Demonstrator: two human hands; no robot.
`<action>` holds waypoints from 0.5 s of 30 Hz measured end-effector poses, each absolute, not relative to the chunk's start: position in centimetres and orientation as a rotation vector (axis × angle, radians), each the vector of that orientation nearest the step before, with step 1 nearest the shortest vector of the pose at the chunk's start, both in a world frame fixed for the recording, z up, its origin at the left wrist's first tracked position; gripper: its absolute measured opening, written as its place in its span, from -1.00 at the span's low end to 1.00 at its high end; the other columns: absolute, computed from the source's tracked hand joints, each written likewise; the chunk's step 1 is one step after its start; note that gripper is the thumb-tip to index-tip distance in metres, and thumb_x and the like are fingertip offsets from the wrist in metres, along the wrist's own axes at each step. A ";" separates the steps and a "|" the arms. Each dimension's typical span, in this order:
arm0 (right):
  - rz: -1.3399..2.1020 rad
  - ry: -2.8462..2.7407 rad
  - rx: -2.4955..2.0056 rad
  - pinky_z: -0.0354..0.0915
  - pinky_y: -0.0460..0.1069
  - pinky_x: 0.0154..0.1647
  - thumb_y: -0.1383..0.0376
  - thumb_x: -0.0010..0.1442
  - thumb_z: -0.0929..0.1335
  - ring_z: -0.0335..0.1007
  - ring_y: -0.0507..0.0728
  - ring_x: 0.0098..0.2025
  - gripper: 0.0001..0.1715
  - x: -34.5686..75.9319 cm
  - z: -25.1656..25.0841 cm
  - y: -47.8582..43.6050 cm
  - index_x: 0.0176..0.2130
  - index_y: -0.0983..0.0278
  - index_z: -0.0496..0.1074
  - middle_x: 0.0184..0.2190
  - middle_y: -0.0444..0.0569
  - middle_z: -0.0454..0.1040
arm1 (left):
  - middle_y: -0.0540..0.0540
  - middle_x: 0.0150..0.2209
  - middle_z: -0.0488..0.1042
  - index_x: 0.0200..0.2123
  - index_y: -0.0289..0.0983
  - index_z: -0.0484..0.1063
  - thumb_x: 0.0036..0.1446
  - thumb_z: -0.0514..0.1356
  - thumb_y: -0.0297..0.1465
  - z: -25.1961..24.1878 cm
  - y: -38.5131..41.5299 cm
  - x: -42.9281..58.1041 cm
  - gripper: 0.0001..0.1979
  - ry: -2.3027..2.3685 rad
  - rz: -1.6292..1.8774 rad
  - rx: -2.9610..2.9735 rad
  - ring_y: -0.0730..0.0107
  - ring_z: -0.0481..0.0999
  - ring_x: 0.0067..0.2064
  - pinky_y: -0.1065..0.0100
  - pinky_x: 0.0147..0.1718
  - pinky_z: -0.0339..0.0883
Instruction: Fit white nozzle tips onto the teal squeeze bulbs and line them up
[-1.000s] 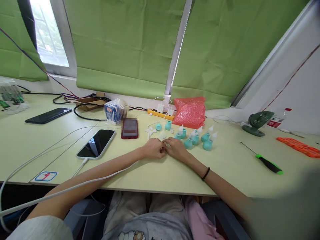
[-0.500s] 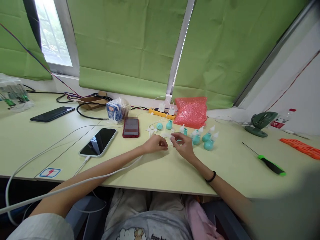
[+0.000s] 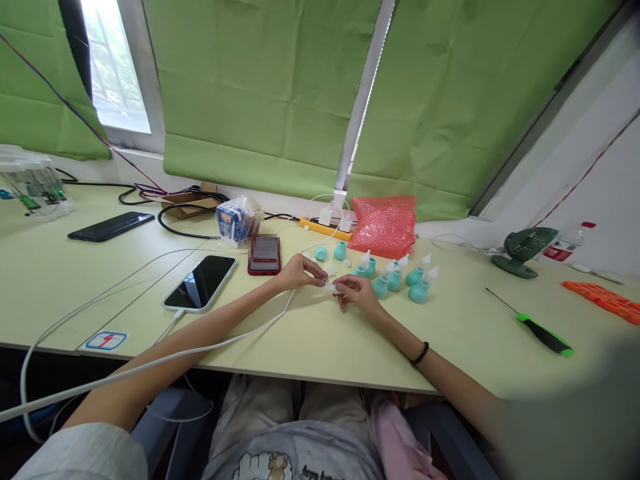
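My left hand point(image 3: 300, 272) is closed in a pinch on a small white ring-like part point(image 3: 325, 280). Facing it, my right hand point(image 3: 359, 293) pinches a small translucent white piece point(image 3: 331, 289), its exact kind too small to make out. The two parts are close together, and I cannot tell whether they touch. Right of my right hand stand several teal squeeze bulbs with clear pointed nozzles, one of them a bulb point(image 3: 418, 292) at the front. Behind my hands are a bare teal bulb point(image 3: 340, 251), another bulb point(image 3: 321, 253) lying on its side, and small white pieces.
A white cable point(image 3: 270, 321) runs across my left forearm. On the left lie a phone point(image 3: 200, 283) and a darker phone point(image 3: 111, 227); a red-cased phone point(image 3: 265, 257) is nearer the middle. Rightward are a screwdriver point(image 3: 545, 335), a green fan point(image 3: 525, 250) and a pink bubble-wrap pouch point(image 3: 384, 225).
My left hand has risen slightly and pinches a small white part. My right hand has shifted a little down and left, bringing its piece close to the left fingertips.
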State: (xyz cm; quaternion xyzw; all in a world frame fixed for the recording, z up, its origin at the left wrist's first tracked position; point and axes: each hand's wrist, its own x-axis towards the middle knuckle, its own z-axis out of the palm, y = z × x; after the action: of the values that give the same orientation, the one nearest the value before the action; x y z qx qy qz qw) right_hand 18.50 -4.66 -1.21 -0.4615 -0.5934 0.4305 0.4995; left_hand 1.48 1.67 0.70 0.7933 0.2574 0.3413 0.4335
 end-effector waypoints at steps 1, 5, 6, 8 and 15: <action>1.073 -1.427 -1.111 0.25 -0.09 -0.70 0.17 -0.19 0.36 0.22 -0.04 -0.69 -0.71 18.5 -1.2 -4.6 -0.45 0.34 0.37 -0.66 -0.12 0.36 | -0.17 -0.43 0.49 -0.44 -0.43 0.47 -0.32 0.26 -0.37 0.7 1.7 1.5 -0.71 0.636 0.857 1.994 0.33 0.45 -0.38 0.39 -0.36 0.35; 1.150 -1.415 -1.082 0.25 -0.09 -0.68 0.18 -0.17 0.36 0.23 -0.04 -0.67 -0.71 18.7 -1.3 -4.5 -0.43 0.34 0.38 -0.62 -0.11 0.38 | -0.15 -0.43 0.49 -0.42 -0.40 0.48 -0.26 0.23 -0.38 0.4 1.8 1.6 -0.74 0.604 0.844 2.052 0.33 0.45 -0.37 0.40 -0.34 0.34; 1.164 -1.410 -1.077 0.25 -0.09 -0.68 0.18 -0.17 0.36 0.24 -0.04 -0.66 -0.71 18.8 -1.3 -4.5 -0.43 0.34 0.38 -0.62 -0.10 0.39 | -0.14 -0.42 0.49 -0.41 -0.40 0.48 -0.26 0.23 -0.38 0.3 1.8 1.6 -0.74 0.601 0.837 2.063 0.32 0.45 -0.36 0.40 -0.33 0.34; 1.191 -1.402 -1.067 0.25 -0.09 -0.67 0.19 -0.17 0.37 0.24 -0.04 -0.66 -0.71 18.8 -1.4 -4.4 -0.43 0.34 0.38 -0.62 -0.10 0.39 | -0.15 -0.40 0.49 -0.38 -0.39 0.47 -0.25 0.23 -0.38 0.1 1.9 1.6 -0.72 0.597 0.820 2.076 0.31 0.45 -0.34 0.39 -0.31 0.33; 1.253 -1.360 -1.035 0.24 -0.10 -0.65 0.21 -0.15 0.37 0.25 -0.04 -0.63 -0.72 19.0 -1.7 -4.1 -0.41 0.34 0.37 -0.60 -0.10 0.39 | -0.16 -0.35 0.48 -0.29 -0.41 0.44 -0.23 0.23 -0.33 -0.3 2.0 1.7 -0.63 0.621 0.822 2.107 0.26 0.44 -0.29 0.37 -0.28 0.33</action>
State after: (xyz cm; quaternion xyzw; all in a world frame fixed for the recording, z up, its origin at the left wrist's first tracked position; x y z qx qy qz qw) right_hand 19.05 -4.14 -1.75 -0.4261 -0.5596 0.5157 0.4893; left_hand 1.70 2.03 -0.26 0.8281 0.2439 0.3230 0.3879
